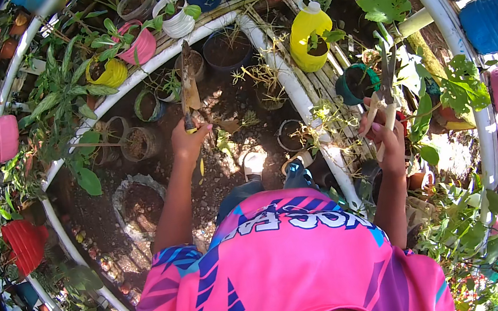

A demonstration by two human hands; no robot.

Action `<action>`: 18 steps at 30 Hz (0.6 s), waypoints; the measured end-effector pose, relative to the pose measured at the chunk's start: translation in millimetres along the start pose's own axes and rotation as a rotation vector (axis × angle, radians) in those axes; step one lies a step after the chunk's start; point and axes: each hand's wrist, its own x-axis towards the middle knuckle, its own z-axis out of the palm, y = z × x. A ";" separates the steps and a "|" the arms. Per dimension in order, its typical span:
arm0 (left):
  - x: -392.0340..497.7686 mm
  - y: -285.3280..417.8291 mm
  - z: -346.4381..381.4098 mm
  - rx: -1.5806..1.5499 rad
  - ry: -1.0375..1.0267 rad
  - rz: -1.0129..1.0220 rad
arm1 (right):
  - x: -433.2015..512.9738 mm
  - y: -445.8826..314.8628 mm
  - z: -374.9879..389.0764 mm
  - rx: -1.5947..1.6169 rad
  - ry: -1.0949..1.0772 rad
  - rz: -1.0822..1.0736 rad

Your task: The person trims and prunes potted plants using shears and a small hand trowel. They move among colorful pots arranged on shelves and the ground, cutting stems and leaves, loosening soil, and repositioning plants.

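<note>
My left hand (190, 140) grips the black-and-yellow handle of a narrow-bladed garden tool, apparently a trowel (189, 85), its blade brown with soil and pointing away from me. In my right hand (388, 140) is a pair of garden shears (388, 74) with pale handles; the blades point away and stand slightly apart. Close beside the shears sits a dark green pot (357, 84) of soil. A yellow cut plastic jug (310, 46) holding a leafy plant is beyond it on the bamboo slats.
A white curved rail (142, 72) carries a pink pot (138, 47), a yellow pot (107, 72) and a white pot (177, 20). Several containers stand on the ground, including a grey round planter (123, 192). Another white rail (284, 64) runs between my hands. Leafy plants crowd both sides.
</note>
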 end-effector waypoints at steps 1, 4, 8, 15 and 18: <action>0.2 -8.1 -7.6 0.019 0.012 -0.044 | -0.6 3.4 7.8 -0.003 0.003 0.020; 2.5 -31.6 -24.5 -0.006 -0.006 -0.011 | -3.1 10.8 25.8 -0.003 0.017 0.064; 13.5 -58.3 -35.1 0.033 -0.025 0.041 | -9.1 14.6 40.9 -0.007 0.012 0.105; 25.4 -77.6 -36.2 0.081 0.040 -0.022 | -27.3 23.6 46.0 0.016 0.040 0.146; 26.8 -79.7 -31.7 0.112 0.025 -0.003 | -37.9 35.8 43.4 -0.014 0.089 0.216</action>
